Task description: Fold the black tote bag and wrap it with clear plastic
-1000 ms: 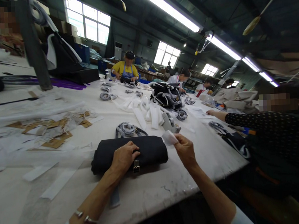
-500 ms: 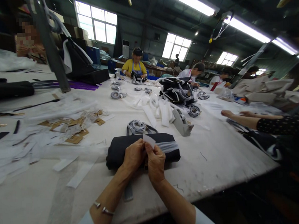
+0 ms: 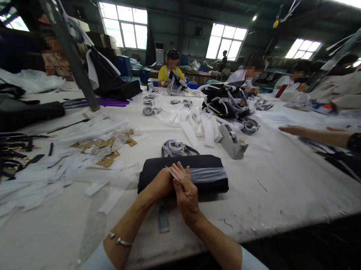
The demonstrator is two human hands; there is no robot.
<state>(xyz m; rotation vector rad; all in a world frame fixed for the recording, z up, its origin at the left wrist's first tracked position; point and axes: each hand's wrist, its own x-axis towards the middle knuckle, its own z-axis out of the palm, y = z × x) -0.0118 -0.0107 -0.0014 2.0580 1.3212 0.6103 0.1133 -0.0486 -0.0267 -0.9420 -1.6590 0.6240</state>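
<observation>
A black folded bundle (image 3: pixel 155 168), seemingly a bag, lies near the table's front with a translucent strip (image 3: pixel 209 173) across its right part. Above it, my left hand (image 3: pixel 161 183) is closed, and a thin white slip (image 3: pixel 171 173) sticks up between my two hands. My right hand (image 3: pixel 187 195) leans against the left one with its fingers stretched out flat. The left fingertips are partly hidden behind the right hand. A grey film-wrapped strap end (image 3: pixel 163 220) pokes out below the bundle toward me. Just behind it sits a coiled wrapped strap (image 3: pixel 174 147).
A grey tape dispenser (image 3: pixel 231 142) stands behind the bundle, right. White foam strips (image 3: pixel 209 129) and black bags (image 3: pixel 224 100) lie farther back. Paper scraps (image 3: pixel 43 178) and brown tags (image 3: pixel 109 157) cover the left. A co-worker's arm (image 3: pixel 313 134) reaches in from the right.
My right hand has gone from pinching the white slip to stretched, flat fingers beside the left hand. The view has shifted left. The co-worker in yellow has raised a black item.
</observation>
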